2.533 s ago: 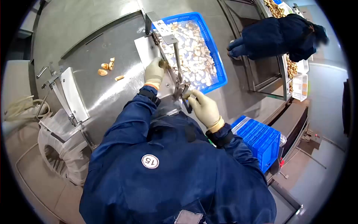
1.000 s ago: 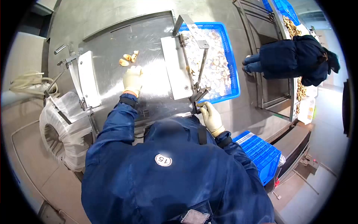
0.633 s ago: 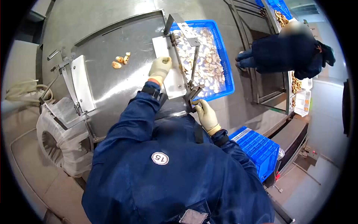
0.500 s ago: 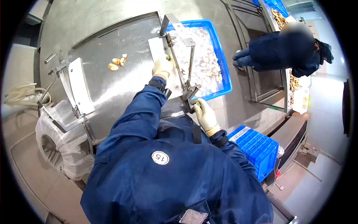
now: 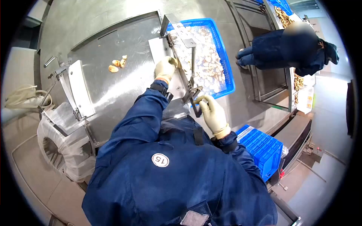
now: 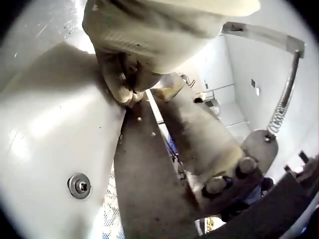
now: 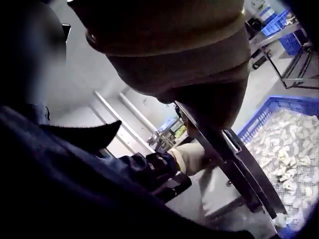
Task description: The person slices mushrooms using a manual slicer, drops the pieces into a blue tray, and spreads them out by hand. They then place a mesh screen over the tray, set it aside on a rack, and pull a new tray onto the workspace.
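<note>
Gloved, my left hand (image 5: 165,69) (image 6: 154,40) lies on the white board (image 5: 155,49) (image 6: 45,144) with fingers curled at its edge, beside the metal blade (image 6: 147,174). A yellowish-brown piece (image 6: 172,91) shows at those fingers in the left wrist view; they partly hide it. My right hand (image 5: 214,117) (image 7: 174,55) grips the dark handle (image 5: 197,110) at the near end of the blade mechanism. Across the blade, a blue basket (image 5: 228,71) (image 7: 259,117) holds many pale slices (image 5: 205,56) (image 7: 294,154). Several brown pieces (image 5: 113,68) rest on the metal table (image 5: 124,41).
A second blade with a white board (image 5: 80,88) is at the table's left, above a plastic-wrapped bin (image 5: 68,150). Blue crates (image 5: 260,150) stand right of my right arm. Another person (image 5: 279,49) stands at the upper right by a metal rack (image 5: 267,90).
My left hand has moved right from beside the brown pieces on the table to the white board at the blade. My right hand stays at the handle, having shifted slightly right.
</note>
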Tool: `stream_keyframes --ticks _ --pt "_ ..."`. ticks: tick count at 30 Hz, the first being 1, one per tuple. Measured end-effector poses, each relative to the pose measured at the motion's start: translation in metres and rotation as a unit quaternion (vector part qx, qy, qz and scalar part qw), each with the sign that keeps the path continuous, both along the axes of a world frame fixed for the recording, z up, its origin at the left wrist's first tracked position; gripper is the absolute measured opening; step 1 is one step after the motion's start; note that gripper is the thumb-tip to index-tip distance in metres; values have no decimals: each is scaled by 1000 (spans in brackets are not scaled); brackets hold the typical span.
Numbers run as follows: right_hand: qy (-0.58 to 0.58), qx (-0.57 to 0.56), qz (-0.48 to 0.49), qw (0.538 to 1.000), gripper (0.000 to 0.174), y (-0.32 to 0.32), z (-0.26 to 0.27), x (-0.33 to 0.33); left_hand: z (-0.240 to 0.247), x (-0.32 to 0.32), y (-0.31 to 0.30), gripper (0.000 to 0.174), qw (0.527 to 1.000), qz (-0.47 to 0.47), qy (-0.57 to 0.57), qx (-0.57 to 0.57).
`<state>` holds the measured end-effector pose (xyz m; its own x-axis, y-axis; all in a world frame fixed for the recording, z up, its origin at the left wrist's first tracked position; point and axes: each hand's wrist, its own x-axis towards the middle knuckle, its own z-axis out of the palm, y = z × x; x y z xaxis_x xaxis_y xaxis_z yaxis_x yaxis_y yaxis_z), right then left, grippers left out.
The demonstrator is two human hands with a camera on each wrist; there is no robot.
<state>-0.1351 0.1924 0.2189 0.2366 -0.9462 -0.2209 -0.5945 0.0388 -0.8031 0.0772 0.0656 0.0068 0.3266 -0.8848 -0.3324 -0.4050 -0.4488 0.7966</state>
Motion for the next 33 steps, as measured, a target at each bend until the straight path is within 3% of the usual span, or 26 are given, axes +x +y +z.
stream_keyframes --ticks 2,4,5,8,9,11,12,14,15,17,20,21,24,25,26,28,30,31,33 --pt "27 20 2 999 17 19 -48 -15 -9 -1 1 16 999 10 42 4" --pt "52 -32 15 998 18 31 -77 -21 -1 -2 0 16 998 10 61 17" --pt "24 -18 30 999 18 29 -93 -29 7 -1 -2 17 999 -1 30 22" --pt "29 34 16 999 17 12 -30 -13 18 -2 1 19 1000 -9 -30 1" --pt "5 30 -7 1000 15 5 -8 -5 -6 0 -1 24 999 -30 -37 12" --pt "9 -32 -3 999 15 -6 12 4 -12 1 -2 25 998 -12 32 51" --pt "0 -56 -9 998 16 -9 13 7 -14 3 -6 26 996 -2 65 67" --pt "69 8 20 997 19 2 -3 -4 -34 3 -8 27 999 -6 36 39" --pt "72 -2 16 997 21 16 -43 -17 -23 2 -5 27 999 -8 32 39" --pt "77 2 15 997 24 29 -73 -24 1 0 -3 33 996 -41 17 74" --pt "42 67 11 997 24 21 -61 -16 10 -19 4 32 994 -18 -110 -19" --pt "30 102 4 994 23 23 -54 -15 12 -20 2 30 999 -13 -29 -6" --pt "47 50 16 997 20 25 -57 -20 -59 -26 -11 39 981 87 170 24" --pt "49 34 22 998 19 24 -59 -19 -4 -26 -1 35 969 96 223 38" --pt "43 34 23 998 19 24 -60 -18 -25 -24 -2 31 969 70 236 10" --pt "31 34 28 999 18 24 -61 -20 45 -27 19 24 942 39 325 -71" --pt "3 -4 22 1000 17 25 -64 -19 70 -17 25 29 954 7 291 -77" --pt "-4 29 18 999 17 24 -57 -16 70 0 24 32 960 -12 239 -146" --pt "-6 50 18 999 18 23 -52 -15 82 44 33 30 984 19 37 -174"
